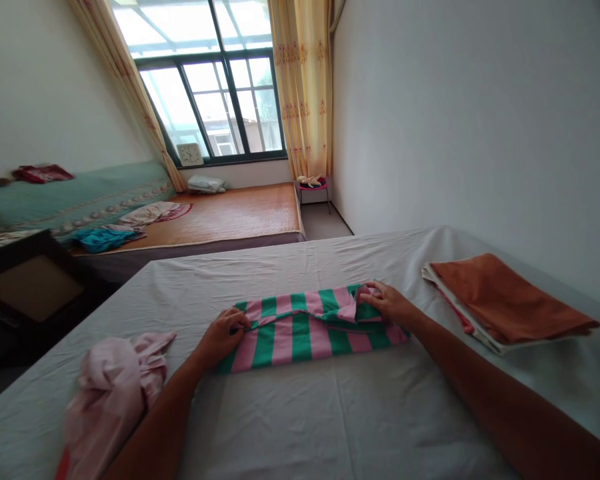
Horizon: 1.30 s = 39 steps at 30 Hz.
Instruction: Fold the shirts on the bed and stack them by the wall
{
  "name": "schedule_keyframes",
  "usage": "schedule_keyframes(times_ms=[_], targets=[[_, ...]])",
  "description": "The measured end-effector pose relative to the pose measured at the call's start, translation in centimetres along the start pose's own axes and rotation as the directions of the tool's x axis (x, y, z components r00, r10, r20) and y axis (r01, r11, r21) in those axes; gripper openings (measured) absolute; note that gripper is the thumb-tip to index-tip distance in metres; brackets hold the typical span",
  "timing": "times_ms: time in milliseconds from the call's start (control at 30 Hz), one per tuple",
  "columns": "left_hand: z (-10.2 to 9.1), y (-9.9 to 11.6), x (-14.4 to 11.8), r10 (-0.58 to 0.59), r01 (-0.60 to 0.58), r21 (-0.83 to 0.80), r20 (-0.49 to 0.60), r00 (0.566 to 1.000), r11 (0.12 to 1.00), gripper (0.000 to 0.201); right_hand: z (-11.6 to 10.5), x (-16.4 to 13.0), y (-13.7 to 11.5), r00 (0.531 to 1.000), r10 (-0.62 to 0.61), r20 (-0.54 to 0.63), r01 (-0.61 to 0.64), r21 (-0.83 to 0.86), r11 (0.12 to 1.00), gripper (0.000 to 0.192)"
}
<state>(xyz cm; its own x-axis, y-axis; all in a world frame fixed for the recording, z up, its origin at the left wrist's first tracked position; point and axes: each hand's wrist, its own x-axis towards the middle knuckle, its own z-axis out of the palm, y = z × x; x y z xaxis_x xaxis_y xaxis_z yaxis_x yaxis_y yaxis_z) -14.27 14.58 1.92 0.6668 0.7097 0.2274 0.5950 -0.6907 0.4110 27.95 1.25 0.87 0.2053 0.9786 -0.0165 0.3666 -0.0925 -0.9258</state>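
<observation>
A pink-and-green striped garment (300,338) lies folded into a long flat strip on the white-sheeted surface; its exact kind is hidden by the folds. My left hand (222,339) grips its left end, with the fingertips curled over the upper layer. At the right end, my right hand (387,303) pinches a raised, bunched part of the same cloth between thumb and fingers. A loose fold runs along the strip between both hands.
Left of my left arm lies a crumpled pale pink garment (113,377). A stack of folded cloths with an orange-brown top piece (505,293) rests at the right. Beyond stand a bed with a brown mat (240,210), a small stool (313,189) and a dark cabinet (30,287).
</observation>
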Motion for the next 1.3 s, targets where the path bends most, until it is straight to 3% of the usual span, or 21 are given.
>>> schedule_keyframes(times_ms=[100, 200, 267, 367, 467, 567, 633, 700, 767, 867, 933, 1000, 1067, 1133, 1300], targets=[[-0.4, 1.7, 0.2, 0.014, -0.014, 0.032, -0.013, 1.000, 0.999, 0.021, 0.4, 0.3, 0.3, 0.994, -0.071, -0.082, 0.062, -0.111, 0.992, 0.041], [0.1, 5.8, 1.2, 0.090, -0.088, 0.032, -0.051, 0.995, 0.996, 0.022, 0.4, 0.2, 0.3, 0.988, -0.113, -0.102, 0.090, -0.202, 0.975, 0.037], [1.2, 9.5, 2.2, 0.146, -0.146, 0.023, -0.038, 0.989, 0.989, 0.021, 0.3, 0.0, 0.1, 0.989, -0.121, -0.081, 0.102, -0.207, 0.973, 0.035], [3.8, 14.6, 4.1, 0.267, -0.270, 0.065, 0.055, 0.962, 0.961, 0.040, 0.2, -0.3, -0.2, 0.992, -0.122, -0.043, 0.114, -0.158, 0.981, 0.035], [6.3, 17.1, 6.0, 0.283, -0.284, 0.056, 0.031, 0.959, 0.957, 0.033, 0.1, -0.4, -0.3, 0.994, -0.111, -0.007, 0.109, -0.104, 0.989, 0.039], [7.8, 16.9, 7.5, 0.067, -0.068, -0.048, -0.031, 0.997, 0.997, 0.019, -0.2, -0.3, 0.1, 0.991, -0.131, -0.036, 0.127, -0.084, 0.988, 0.043], [8.1, 16.2, 8.1, -0.109, 0.106, -0.098, -0.023, 0.994, 0.989, 0.025, -0.4, -0.3, 0.3, 0.987, -0.141, -0.078, 0.128, -0.156, 0.980, 0.045], [7.9, 15.5, 8.3, -0.191, 0.191, -0.061, -0.002, 0.982, 0.980, 0.039, -0.6, -0.4, 0.2, 0.982, -0.150, -0.114, 0.108, -0.310, 0.945, 0.051], [7.5, 15.3, 8.2, -0.162, 0.163, 0.035, -0.039, 0.986, 0.986, 0.051, -0.6, -0.7, -0.3, 0.964, -0.209, -0.166, 0.104, -0.487, 0.867, 0.054], [6.9, 15.7, 7.5, 0.059, -0.046, 0.140, -0.090, 0.994, 0.989, 0.040, 0.3, -1.4, -1.8, 0.900, -0.406, -0.160, 0.203, -0.671, 0.714, 0.047], [7.2, 16.1, 6.8, 0.221, -0.214, 0.151, -0.033, 0.975, 0.965, 0.036, 1.6, -1.9, -2.7, 0.866, -0.500, -0.008, 0.345, -0.715, 0.608, 0.045], [8.1, 16.2, 6.0, 0.292, -0.298, 0.139, 0.057, 0.955, 0.944, 0.043, 3.3, -2.5, -2.9, 0.845, -0.508, 0.168, 0.465, -0.702, 0.539, 0.045], [9.2, 16.0, 5.1, 0.295, -0.310, 0.136, 0.122, 0.948, 0.941, 0.054, 5.0, -3.0, -2.4, 0.846, -0.465, 0.260, 0.499, -0.694, 0.520, 0.050], [10.1, 15.7, 4.4, 0.277, -0.294, 0.141, 0.132, 0.952, 0.945, 0.058, 6.0, -3.2, -1.6, 0.863, -0.420, 0.279, 0.481, -0.705, 0.521, 0.059], [10.6, 15.4, 4.0, 0.268, -0.280, 0.126, 0.102, 0.958, 0.952, 0.057, 6.0, -3.0, -0.6, 0.879, -0.382, 0.285, 0.460, -0.717, 0.524, 0.063]])
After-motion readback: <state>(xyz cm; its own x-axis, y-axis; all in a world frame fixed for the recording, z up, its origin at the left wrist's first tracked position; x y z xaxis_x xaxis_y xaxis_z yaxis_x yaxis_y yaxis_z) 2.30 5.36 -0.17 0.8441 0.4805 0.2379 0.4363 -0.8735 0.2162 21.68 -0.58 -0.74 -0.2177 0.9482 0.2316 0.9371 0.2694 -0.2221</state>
